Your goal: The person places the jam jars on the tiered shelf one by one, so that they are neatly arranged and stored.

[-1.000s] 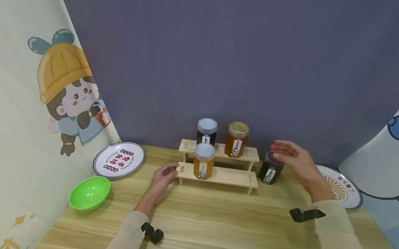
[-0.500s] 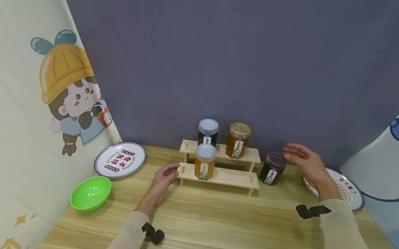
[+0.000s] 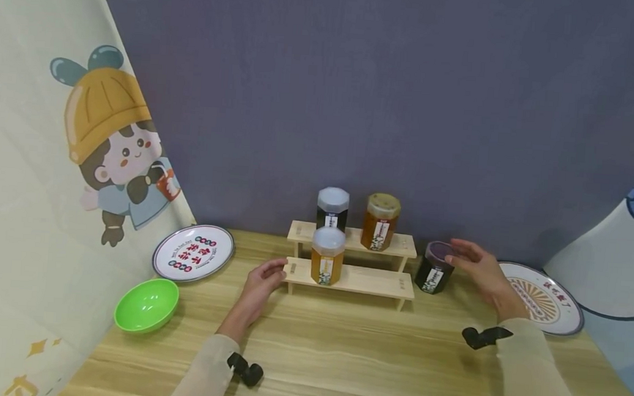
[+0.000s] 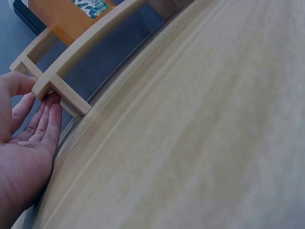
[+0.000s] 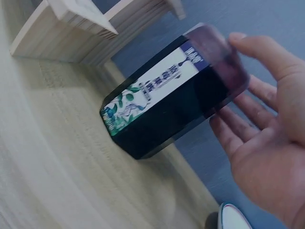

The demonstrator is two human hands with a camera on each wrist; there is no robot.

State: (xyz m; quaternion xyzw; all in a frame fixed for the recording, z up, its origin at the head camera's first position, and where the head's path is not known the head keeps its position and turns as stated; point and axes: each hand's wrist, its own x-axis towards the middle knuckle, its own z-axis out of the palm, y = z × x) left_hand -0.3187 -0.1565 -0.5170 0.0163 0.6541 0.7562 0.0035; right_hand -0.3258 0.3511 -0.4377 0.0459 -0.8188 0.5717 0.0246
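A two-tier wooden stand (image 3: pixel 369 281) is at the back of the table. My left hand (image 3: pixel 260 285) pinches the left end of its lower tier; in the left wrist view the thumb is on top and the fingers (image 4: pixel 47 119) are underneath. To the stand's right, a dark jar with a purple lid (image 3: pixel 434 277) stands upright on the table. My right hand (image 3: pixel 483 274) holds that jar by the lid, its thumb (image 5: pixel 262 50) on one side and fingers on the other. An amber jar (image 3: pixel 327 263) with a white lid sits on the lower tier.
On the upper tier are a dark jar with a white lid (image 3: pixel 333 201) and an amber jar with a yellowish lid (image 3: pixel 381 224). A white plate (image 3: pixel 179 268) and a green bowl (image 3: pixel 146 306) lie left. Another plate (image 3: pixel 565 310) is behind my right forearm.
My right hand moves off the purple-lidded jar to the right, then comes back to its lid. The left hand keeps its place on the stand.
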